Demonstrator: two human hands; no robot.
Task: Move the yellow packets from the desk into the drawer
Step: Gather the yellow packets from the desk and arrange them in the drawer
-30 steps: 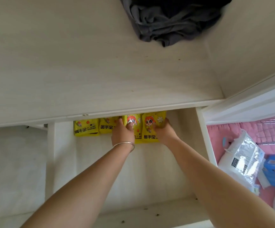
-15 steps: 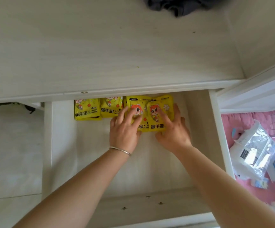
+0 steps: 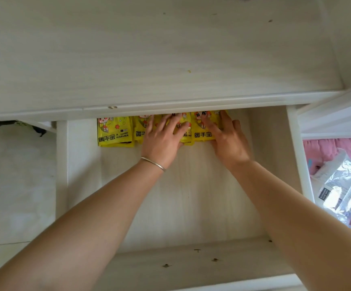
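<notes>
Several yellow hand-warmer packets lie in a row at the back of the open drawer [image 3: 191,206], partly under the desk [image 3: 149,59] edge. The leftmost packet [image 3: 114,132] lies untouched. My left hand [image 3: 162,141], with a silver bracelet on the wrist, rests flat with spread fingers on the middle packets [image 3: 186,135]. My right hand [image 3: 227,139] lies flat on the rightmost packet [image 3: 203,131], fingers straight and reaching to its top edge. The packets' upper ends are hidden by the desk's front edge.
The drawer's front wall [image 3: 191,265] carries a few dark specks. A clear plastic bag [image 3: 342,190] lies on pink bedding [image 3: 338,148] at the right. Pale floor [image 3: 17,185] shows to the left of the drawer.
The view has tilted down, so the grey cloth on the desk has left the frame. Both hands stay on the packets, now flatter, with fingers reaching further back.
</notes>
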